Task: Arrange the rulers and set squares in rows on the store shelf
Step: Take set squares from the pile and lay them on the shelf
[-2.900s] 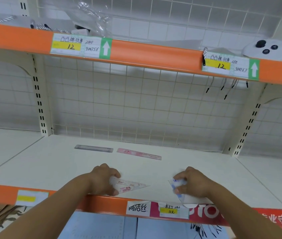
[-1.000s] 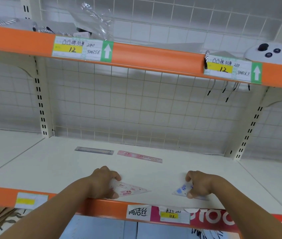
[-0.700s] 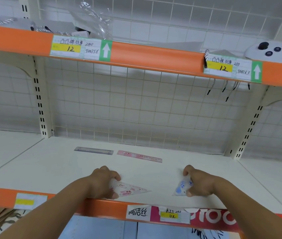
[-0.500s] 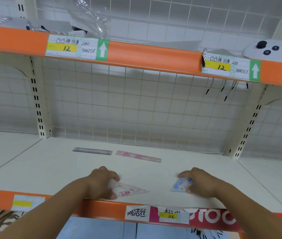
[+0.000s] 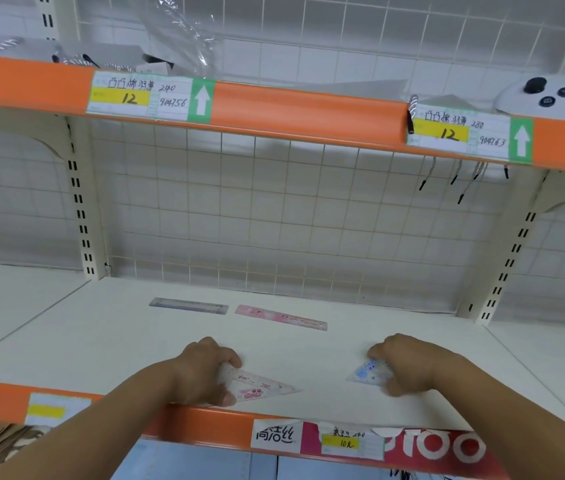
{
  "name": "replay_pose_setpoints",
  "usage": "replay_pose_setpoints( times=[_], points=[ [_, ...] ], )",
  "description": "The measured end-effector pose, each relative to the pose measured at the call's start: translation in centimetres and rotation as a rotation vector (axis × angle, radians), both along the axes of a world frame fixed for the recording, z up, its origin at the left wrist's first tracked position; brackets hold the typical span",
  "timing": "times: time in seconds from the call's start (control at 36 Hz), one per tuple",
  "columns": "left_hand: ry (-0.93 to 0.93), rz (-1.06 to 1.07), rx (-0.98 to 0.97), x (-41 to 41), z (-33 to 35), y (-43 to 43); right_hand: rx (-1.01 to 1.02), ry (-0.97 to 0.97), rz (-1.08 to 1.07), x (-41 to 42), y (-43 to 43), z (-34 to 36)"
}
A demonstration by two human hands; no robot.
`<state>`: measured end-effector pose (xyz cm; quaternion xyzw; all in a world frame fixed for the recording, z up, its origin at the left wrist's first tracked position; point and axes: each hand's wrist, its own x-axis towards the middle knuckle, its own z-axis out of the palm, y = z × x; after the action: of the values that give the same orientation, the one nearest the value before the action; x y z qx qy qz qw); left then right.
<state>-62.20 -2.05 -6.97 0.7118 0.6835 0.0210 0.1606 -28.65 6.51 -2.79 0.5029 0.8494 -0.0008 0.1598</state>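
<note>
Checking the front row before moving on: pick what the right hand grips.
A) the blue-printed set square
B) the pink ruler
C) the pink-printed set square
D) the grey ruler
A: the right hand curls over the blue-printed set square, the left hand holds the pink-printed set square, and the grey ruler and pink ruler lie untouched farther back.

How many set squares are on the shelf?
2. The pink set square is in the left hand; the blue set square, right of it, is partly hidden under the right hand.
</note>
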Motion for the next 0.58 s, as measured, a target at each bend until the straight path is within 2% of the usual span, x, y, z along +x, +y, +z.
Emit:
replay_pose_setpoints(
  times=[0.58],
  points=[
    [-0.014,0.025,-0.024,0.3,0.5,-0.7,0.039,0.062,0.047,-2.0,9.5,-0.9]
  ],
)
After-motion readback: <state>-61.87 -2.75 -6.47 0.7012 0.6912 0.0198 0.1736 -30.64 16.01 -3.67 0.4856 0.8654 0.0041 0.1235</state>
